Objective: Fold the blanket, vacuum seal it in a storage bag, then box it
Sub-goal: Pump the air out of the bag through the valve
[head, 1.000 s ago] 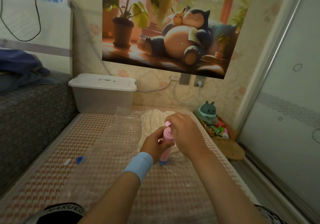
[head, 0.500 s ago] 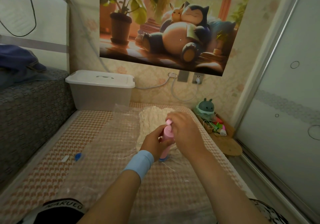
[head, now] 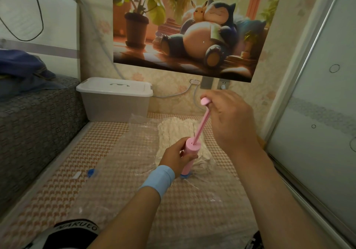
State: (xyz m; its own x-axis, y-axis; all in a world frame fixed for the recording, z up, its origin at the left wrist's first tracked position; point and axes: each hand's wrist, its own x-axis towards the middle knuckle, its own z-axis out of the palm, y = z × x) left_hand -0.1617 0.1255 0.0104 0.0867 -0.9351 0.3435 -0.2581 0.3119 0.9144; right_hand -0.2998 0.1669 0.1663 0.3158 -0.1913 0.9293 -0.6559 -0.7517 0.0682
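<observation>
A clear storage bag [head: 123, 164] lies flat on the checked bed mat, with the folded white blanket [head: 173, 131] inside its far end. A pink hand pump [head: 189, 155] stands upright on the bag's blue valve [head: 185, 176]. My left hand [head: 174, 157], with a blue wristband, grips the pump's barrel. My right hand [head: 230, 120] holds the T-handle [head: 205, 101] of the pump rod, which is drawn far out of the barrel.
A translucent lidded plastic box [head: 115, 99] stands at the back against the wall. A grey sofa [head: 36, 117] runs along the left, a sliding door [head: 323, 113] along the right. A small blue cap [head: 91, 172] and a white clip [head: 77, 175] lie on the mat.
My right hand has pulled the pump handle up and away, drawing the rod out of the barrel. My left hand still grips the barrel in place.
</observation>
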